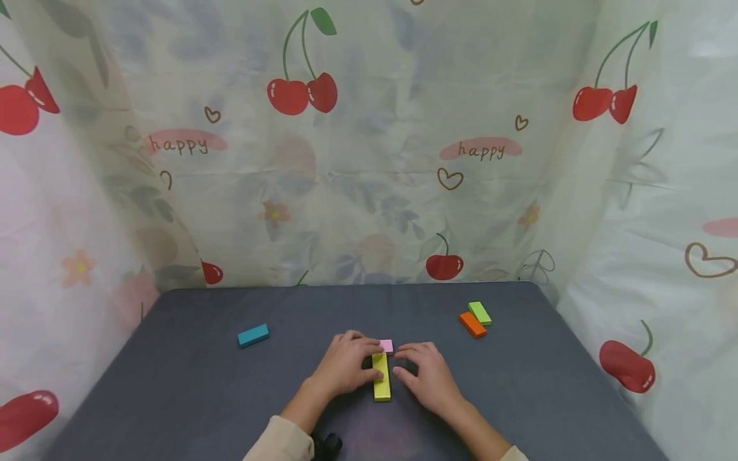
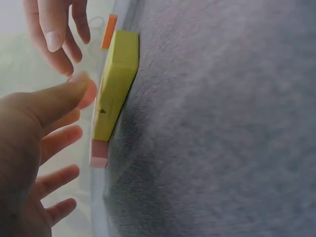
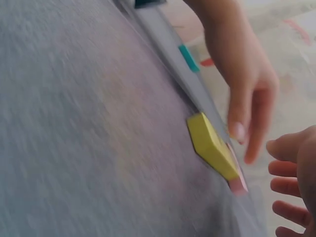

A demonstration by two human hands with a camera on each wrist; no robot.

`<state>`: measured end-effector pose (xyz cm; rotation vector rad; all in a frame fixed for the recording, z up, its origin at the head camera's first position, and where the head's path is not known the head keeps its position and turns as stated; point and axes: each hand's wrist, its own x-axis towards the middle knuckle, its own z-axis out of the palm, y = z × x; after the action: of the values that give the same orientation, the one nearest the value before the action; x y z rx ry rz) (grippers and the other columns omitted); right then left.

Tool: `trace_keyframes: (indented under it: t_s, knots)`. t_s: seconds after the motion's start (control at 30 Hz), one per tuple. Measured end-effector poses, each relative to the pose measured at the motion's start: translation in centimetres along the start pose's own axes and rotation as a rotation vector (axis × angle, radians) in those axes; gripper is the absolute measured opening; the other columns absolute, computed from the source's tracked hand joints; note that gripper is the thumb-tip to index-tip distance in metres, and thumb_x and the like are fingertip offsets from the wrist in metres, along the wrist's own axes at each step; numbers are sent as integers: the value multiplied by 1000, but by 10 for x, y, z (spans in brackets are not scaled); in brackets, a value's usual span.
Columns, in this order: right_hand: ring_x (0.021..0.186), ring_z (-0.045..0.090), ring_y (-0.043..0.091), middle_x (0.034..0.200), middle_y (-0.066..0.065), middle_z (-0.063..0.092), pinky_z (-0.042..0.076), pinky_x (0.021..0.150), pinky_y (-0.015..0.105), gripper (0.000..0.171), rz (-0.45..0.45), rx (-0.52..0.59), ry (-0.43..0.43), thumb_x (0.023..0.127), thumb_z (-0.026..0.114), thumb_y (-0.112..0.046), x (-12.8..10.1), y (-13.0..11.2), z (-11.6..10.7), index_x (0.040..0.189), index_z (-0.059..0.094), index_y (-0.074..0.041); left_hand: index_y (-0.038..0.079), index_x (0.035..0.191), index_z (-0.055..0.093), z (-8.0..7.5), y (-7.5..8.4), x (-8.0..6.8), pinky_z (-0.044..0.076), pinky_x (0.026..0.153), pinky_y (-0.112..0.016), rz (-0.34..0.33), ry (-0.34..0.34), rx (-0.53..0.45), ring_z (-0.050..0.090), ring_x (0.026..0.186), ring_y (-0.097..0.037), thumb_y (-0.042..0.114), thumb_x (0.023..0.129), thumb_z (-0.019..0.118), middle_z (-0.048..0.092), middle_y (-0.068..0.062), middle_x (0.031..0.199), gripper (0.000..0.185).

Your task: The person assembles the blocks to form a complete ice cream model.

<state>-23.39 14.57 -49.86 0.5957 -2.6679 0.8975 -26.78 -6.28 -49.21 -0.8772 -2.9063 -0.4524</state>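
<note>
A yellow block (image 1: pixel 382 387) lies lengthwise on the dark table, with a pink block (image 1: pixel 387 346) at its far end, set crosswise. My left hand (image 1: pixel 344 363) is over the left side of both blocks, its thumb and fingers spread and loosely bent. In the right wrist view, the fingertips of the left hand (image 3: pixel 252 98) hang just above the yellow block (image 3: pixel 210 145). To the right of the blocks my right hand (image 1: pixel 429 379) hovers with relaxed, parted fingers and nothing between them. Part of the pink block is hidden behind the left fingers.
Off to the left lies a blue block (image 1: pixel 253 335). An orange block (image 1: pixel 473 324) and a green block (image 1: pixel 480 313) lie side by side at the back right. Near the left sleeve is a black object (image 1: pixel 328 445). A patterned curtain (image 1: pixel 369 211) encloses the table's back and sides.
</note>
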Motion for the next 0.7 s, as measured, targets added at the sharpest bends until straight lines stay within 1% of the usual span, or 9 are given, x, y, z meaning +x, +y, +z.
trace_keyframes:
  t_s: [0.1, 0.17, 0.3, 0.43, 0.57, 0.7]
  knots:
    - [103, 55, 23, 110, 3, 68, 45, 91, 48, 21, 34, -4, 26, 82, 79, -17, 0, 7, -6, 102, 76, -9, 28, 129, 66, 2, 1, -2, 35, 99, -50, 0, -54, 3, 47, 124, -23, 54, 82, 72, 57, 8, 135, 54]
    - [104, 55, 23, 110, 3, 68, 44, 92, 47, 21, 60, -12, 36, 82, 79, -17, 0, 12, -9, 101, 76, -9, 28, 130, 65, 3, 1, -4, 34, 99, -50, -1, -71, 7, 46, 125, -24, 55, 81, 72, 55, 8, 137, 56]
    - [105, 55, 24, 110, 3, 68, 44, 93, 47, 22, 113, -36, 47, 83, 78, -18, 0, 21, -15, 102, 76, -9, 27, 129, 66, 5, 1, -6, 34, 99, -49, -5, -72, 7, 45, 125, -24, 55, 81, 72, 55, 9, 138, 56]
    - [105, 55, 25, 110, 4, 68, 44, 93, 47, 22, 138, -63, 59, 83, 79, -17, 0, 33, -23, 103, 76, -8, 28, 128, 66, 6, 1, -6, 34, 99, -49, -6, -67, -6, 45, 125, -24, 54, 81, 72, 55, 10, 138, 54]
    - [105, 55, 27, 111, 7, 67, 44, 93, 48, 23, 137, -89, 49, 84, 78, -17, 5, 46, -36, 104, 75, -7, 28, 128, 66, 7, 2, -7, 35, 98, -48, -2, -60, -11, 46, 124, -24, 53, 81, 72, 55, 10, 137, 54]
    - [106, 56, 31, 111, 10, 68, 44, 92, 51, 25, 105, -121, 44, 85, 76, -17, 14, 59, -52, 106, 73, -4, 28, 129, 66, 7, 2, -9, 37, 94, -45, 0, -51, -14, 49, 120, -24, 52, 82, 72, 55, 9, 137, 53]
